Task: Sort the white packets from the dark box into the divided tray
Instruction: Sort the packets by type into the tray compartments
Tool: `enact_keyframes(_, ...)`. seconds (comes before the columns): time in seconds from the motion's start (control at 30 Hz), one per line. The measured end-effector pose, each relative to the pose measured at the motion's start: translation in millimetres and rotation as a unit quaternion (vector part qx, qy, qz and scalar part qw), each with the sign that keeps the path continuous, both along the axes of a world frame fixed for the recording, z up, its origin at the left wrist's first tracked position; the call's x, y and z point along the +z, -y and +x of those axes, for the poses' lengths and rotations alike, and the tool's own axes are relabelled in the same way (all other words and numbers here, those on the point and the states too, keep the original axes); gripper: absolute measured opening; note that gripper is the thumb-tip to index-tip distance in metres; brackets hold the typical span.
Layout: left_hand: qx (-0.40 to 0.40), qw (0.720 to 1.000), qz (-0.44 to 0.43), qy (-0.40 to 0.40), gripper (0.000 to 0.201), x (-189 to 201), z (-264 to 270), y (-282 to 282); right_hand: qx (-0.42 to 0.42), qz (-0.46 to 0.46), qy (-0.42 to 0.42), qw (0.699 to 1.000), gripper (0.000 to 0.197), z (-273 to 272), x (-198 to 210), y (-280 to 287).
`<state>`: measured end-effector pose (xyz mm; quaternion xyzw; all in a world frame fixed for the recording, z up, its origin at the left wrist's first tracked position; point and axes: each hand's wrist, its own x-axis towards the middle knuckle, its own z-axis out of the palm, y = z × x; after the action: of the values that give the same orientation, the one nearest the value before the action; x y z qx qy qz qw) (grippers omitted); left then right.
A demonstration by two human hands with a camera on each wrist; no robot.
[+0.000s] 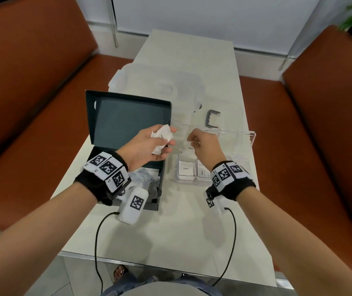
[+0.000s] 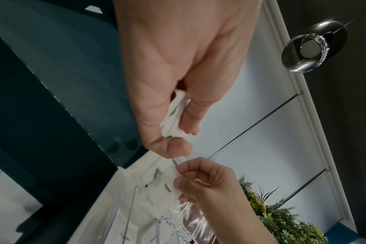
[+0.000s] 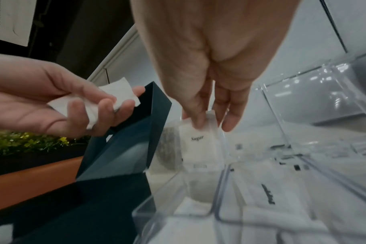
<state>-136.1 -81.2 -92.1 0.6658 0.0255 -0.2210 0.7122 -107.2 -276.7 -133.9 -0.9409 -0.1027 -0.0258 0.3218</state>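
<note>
The dark box point(image 1: 125, 122) stands open at the table's left, several clear-wrapped packets point(image 1: 144, 177) lying in its base. My left hand point(image 1: 147, 144) hovers over it and grips a small bunch of white packets point(image 1: 162, 136), also seen in the left wrist view point(image 2: 173, 115). To its right, my right hand point(image 1: 200, 142) pinches one white "Sugar" packet point(image 3: 198, 142) by its top edge, hanging over the left rear compartment of the clear divided tray point(image 1: 178, 180). The front compartments hold a Sugar packet point(image 1: 185, 168) and a Pepper packet point(image 1: 202, 173).
The tray's clear lid point(image 1: 253, 135) stands up at its back. A grey C-shaped handle point(image 1: 212, 119) and a clear plastic bag point(image 1: 160, 86) lie farther back on the white table point(image 1: 170, 231). Orange benches point(image 1: 31, 103) flank the table on both sides.
</note>
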Motion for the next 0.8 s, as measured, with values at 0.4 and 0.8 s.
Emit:
enact_keyframes(0.4,0.019,1.000,0.002,-0.019,0.033,-6.5,-8.0,-18.5,0.035,-0.142,0.129,0.981,0.024,-23.1,-27.9,-4.5)
enact_keyframes(0.8,0.023,0.997,-0.054,-0.056,0.032,-1.0,-14.1,-18.1,0.041,-0.323,0.087,0.941,0.016,-4.3,-38.3,-9.5)
